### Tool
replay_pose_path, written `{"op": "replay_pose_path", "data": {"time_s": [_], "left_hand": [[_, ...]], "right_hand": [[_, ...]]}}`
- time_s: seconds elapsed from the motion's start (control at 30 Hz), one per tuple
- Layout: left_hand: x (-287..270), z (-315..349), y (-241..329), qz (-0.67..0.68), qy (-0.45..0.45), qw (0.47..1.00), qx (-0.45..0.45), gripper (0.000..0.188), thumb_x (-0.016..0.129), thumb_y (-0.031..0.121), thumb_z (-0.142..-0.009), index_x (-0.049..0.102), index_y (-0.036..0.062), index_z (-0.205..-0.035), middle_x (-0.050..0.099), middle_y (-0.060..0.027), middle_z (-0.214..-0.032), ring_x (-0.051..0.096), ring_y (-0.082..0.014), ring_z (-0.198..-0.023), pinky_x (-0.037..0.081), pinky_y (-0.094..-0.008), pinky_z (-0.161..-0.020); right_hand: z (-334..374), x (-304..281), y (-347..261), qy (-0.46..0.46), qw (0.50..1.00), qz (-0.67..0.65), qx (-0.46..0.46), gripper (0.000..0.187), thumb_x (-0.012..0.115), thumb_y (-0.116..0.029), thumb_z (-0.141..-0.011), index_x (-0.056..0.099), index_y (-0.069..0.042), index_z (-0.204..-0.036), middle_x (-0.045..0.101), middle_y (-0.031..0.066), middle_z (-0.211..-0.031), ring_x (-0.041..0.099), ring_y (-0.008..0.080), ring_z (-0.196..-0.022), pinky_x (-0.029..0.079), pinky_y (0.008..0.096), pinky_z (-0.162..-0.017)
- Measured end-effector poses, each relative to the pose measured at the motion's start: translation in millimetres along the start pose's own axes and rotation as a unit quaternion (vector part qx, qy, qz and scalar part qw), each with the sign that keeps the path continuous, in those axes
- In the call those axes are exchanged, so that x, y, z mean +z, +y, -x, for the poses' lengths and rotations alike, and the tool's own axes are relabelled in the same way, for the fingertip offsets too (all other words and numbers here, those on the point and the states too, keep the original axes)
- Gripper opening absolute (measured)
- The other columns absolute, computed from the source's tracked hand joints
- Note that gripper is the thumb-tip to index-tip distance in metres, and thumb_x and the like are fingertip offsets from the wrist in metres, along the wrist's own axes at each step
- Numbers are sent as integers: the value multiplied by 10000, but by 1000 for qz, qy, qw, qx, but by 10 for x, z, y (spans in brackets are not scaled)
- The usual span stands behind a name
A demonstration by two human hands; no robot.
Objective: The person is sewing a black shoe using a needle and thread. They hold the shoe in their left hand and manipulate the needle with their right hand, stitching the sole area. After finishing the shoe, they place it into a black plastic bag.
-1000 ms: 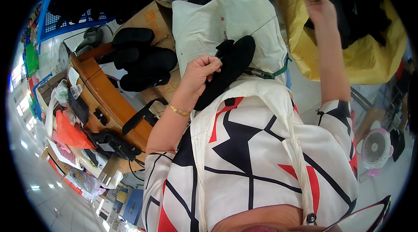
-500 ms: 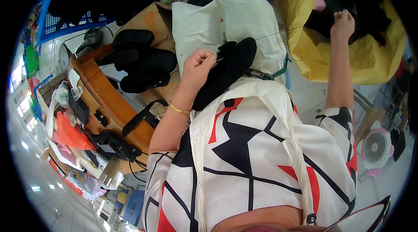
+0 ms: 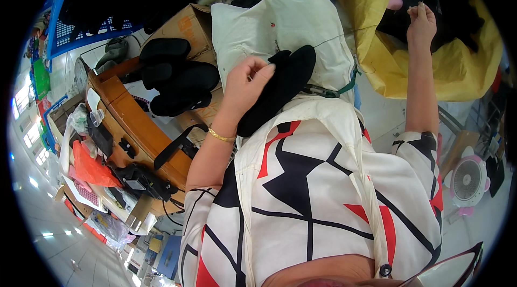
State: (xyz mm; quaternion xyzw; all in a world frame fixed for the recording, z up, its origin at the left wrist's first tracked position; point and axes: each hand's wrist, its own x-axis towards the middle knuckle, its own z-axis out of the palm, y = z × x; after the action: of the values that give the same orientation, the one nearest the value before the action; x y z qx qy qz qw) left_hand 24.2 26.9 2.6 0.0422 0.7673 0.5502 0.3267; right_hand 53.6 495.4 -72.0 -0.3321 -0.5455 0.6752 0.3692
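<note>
In the head view, the person's left hand [image 3: 249, 86], its thumb and fingers curled together, is at the near-left edge of a black, elongated, slipper-shaped piece of soft-looking material [image 3: 281, 88]; whether it grips that edge or only rests there cannot be told. The piece lies slantwise between the cream cloth apron [image 3: 318, 108] and a pale, creased, cushion-like cloth bundle [image 3: 280, 25], which probably gives it a yielding support. A thin dark thread [image 3: 339, 37] runs from its rounded upper end toward the right hand [image 3: 421, 24], held well out to the side, fingertips pinched together, seemingly on the thread, though its far end fades against dark contents of a wide yellow bag [image 3: 378, 74]. That spread likely limits slack, while the left hand seems placed to steady the piece. Several black, rounded slipper-like pieces [image 3: 183, 75] lie grouped beside the brown wooden desk [image 3: 141, 125], apparently kept within easy reach.
</note>
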Motion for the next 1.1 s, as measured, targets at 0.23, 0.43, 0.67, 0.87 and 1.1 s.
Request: {"op": "replay_pose_path", "data": {"time_s": [0.23, 0.43, 0.67, 0.87, 1.1], "left_hand": [[123, -96, -185, -131, -5, 991, 15, 234, 733, 199, -856, 628, 0, -791, 579, 17, -666, 471, -57, -624, 404, -237, -557], [150, -92, -141, -122, -17, 992, -3, 207, 723, 183, -861, 632, 6, -805, 576, 22, -670, 475, -61, -629, 408, -230, -572], [177, -124, -149, -72, 3, 997, 23, 215, 724, 205, -847, 661, 11, -915, 594, 2, -750, 506, -79, -657, 428, -235, -607], [232, -190, -125, -97, -32, 994, 22, 179, 715, 173, -844, 683, 10, -910, 584, 33, -735, 490, -45, -646, 416, -213, -584], [251, -171, -166, -111, -12, 994, -4, 186, 707, 177, -834, 682, 0, -885, 566, 41, -665, 475, -46, -605, 416, -228, -553]], "right_hand": [[-77, -35, 0, 22, 997, 52, -55, 104, 595, -85, -949, 563, 15, -946, 611, 58, -733, 582, 124, -643, 506, 242, -644], [-7, -20, -128, 26, 980, 161, -116, 125, 585, -102, -955, 569, 22, -962, 629, 50, -732, 584, 104, -649, 494, 220, -648], [55, 42, -230, -10, 983, 149, -110, 156, 587, -144, -966, 586, 12, -978, 637, 53, -796, 603, 105, -729, 503, 224, -726], [-9, 2, -312, -12, 980, 154, -122, 148, 606, -133, -949, 591, 11, -982, 645, 43, -775, 593, 93, -699, 493, 214, -693], [-480, -481, -1022, 151, 852, 433, -253, 222, 632, -218, -931, 644, -2, -981, 688, 46, -844, 644, 116, -770, 508, 240, -734]]}}
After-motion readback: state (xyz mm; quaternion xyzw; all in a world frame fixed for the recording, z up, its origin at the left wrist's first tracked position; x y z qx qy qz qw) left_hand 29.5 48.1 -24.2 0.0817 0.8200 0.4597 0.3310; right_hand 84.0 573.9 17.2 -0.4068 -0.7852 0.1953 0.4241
